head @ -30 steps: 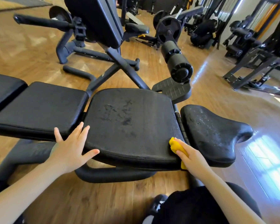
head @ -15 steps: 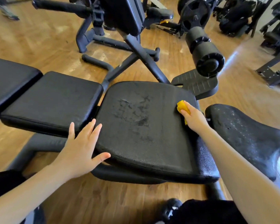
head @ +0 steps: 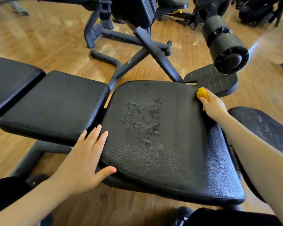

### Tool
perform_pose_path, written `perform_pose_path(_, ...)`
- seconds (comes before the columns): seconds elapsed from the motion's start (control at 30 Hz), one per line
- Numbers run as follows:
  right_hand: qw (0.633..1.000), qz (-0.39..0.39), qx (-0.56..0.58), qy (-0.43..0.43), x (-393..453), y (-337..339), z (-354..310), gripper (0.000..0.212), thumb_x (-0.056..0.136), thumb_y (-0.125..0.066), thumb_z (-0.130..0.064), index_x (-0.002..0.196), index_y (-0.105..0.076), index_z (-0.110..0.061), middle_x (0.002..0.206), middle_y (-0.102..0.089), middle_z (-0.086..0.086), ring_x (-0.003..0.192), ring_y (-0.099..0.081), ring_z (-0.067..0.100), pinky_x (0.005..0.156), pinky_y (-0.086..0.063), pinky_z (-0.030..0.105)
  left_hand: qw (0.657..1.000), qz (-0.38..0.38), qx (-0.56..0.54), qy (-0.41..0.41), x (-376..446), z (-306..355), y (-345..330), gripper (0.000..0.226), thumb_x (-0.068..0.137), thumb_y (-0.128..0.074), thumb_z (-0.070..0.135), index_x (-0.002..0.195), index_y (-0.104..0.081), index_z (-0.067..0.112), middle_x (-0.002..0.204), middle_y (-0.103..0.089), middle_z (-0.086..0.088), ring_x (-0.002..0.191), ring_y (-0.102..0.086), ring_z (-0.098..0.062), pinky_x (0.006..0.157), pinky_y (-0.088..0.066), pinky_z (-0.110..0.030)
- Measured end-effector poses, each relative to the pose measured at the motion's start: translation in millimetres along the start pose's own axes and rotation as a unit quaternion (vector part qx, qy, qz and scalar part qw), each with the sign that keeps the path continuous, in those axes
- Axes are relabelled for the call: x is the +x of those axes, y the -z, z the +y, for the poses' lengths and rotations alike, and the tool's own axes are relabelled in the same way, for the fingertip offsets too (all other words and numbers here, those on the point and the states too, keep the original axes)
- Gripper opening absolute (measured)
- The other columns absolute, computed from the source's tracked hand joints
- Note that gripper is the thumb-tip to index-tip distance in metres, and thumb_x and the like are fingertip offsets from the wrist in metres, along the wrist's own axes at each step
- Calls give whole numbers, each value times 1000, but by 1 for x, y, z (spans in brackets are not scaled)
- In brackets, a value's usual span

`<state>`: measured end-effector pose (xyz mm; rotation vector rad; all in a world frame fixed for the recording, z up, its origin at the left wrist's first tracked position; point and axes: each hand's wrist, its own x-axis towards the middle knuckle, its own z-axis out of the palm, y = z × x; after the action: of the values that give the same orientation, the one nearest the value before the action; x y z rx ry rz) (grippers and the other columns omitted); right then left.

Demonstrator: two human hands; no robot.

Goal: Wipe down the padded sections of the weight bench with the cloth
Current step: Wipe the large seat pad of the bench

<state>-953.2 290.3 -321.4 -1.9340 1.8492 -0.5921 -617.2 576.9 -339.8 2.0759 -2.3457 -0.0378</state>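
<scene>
A black weight bench lies across the view in several padded sections. The wide middle pad [head: 167, 136] has a worn, scuffed patch near its centre. My right hand [head: 214, 108] grips a bunched yellow cloth [head: 202, 94] against this pad's far right corner. My left hand [head: 87, 159] rests flat with straight fingers on the pad's near left edge. A narrower pad [head: 55, 105] sits to the left, another pad [head: 8, 82] beyond it. A dusty black pad [head: 265, 126] lies at the right, partly hidden behind my right forearm.
A foam roller [head: 225, 44] juts out above the bench's far right, over a ribbed footplate [head: 211, 80]. The frame legs [head: 155, 51] of another black machine stand on the wooden floor [head: 39, 43] behind. More gym equipment fills the back right.
My right hand has slid the cloth from the near right edge of the middle pad up to its far right corner. My left hand stayed on the pad's near left edge.
</scene>
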Motion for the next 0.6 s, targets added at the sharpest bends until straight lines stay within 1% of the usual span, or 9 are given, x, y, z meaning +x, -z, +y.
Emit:
perform_pose_path(0.07,1000,-9,5,-11,-11,1,-2,53,95,-46,-30,144,-29,-22,136,-50,16,107,-55,31,82,-38,27,1000,-1,0,3,0,0,0,92,84,-19,74,139,-33,2,143,-37,-21,131,-38,-32,111,-21,-41)
perform_pose_path(0.13,1000,-19,-1,-12,-27,3,-4,52,95,-46,-29,144,-30,-21,131,-53,17,95,-58,31,77,-36,25,1000,-3,-12,4,1,-1,0,95,82,-16,75,140,-32,1,144,-35,-21,132,-37,-33,107,-24,-44)
perform_pose_path(0.23,999,-40,-14,-2,-62,8,-3,48,96,-45,-27,142,-34,-19,125,-57,16,77,-54,26,76,-39,28,999,9,-48,14,1,2,2,97,79,-17,77,145,-21,6,152,-20,-18,139,-23,-32,112,-16,-43)
perform_pose_path(0.27,999,-48,-13,-2,-75,10,-2,47,96,-45,-28,141,-35,-20,129,-55,13,78,-55,26,77,-41,30,998,12,-63,19,1,5,4,97,77,-20,76,147,-17,9,154,-15,-16,141,-17,-30,114,-12,-41)
perform_pose_path(0.37,998,-64,18,-10,-118,18,-2,45,95,-46,-28,139,-38,-24,138,-49,3,94,-57,25,82,-46,32,997,11,-76,30,0,11,12,98,71,-24,70,148,-10,12,156,-6,-11,143,-8,-27,114,-4,-36)
perform_pose_path(0.47,996,-77,40,-23,-159,26,1,46,96,-46,-27,141,-35,-26,137,-47,-3,87,-54,17,75,-44,27,998,0,-58,25,-1,11,17,97,71,-16,70,148,-3,12,156,-1,-10,144,-4,-23,115,-3,-34)
perform_pose_path(0.53,995,-90,37,-29,-182,30,5,48,95,-46,-29,141,-34,-27,142,-43,-7,88,-55,14,71,-44,22,997,-1,-72,28,-1,12,19,97,72,-18,70,148,-5,12,156,-1,-10,144,-5,-24,114,-4,-34)
perform_pose_path(0.57,994,-95,36,-32,-193,32,7,49,95,-46,-30,142,-33,-28,144,-40,-10,93,-56,14,72,-46,21,996,0,-82,31,-2,13,20,96,73,-21,70,148,-5,12,156,-1,-10,144,-5,-24,114,-4,-34)
perform_pose_path(0.6,994,-97,35,-34,-204,34,8,49,95,-46,-31,142,-32,-29,146,-37,-12,103,-56,13,79,-48,22,996,0,-88,34,-3,15,21,94,75,-23,69,149,-5,13,156,-1,-10,144,-5,-25,114,-4,-34)
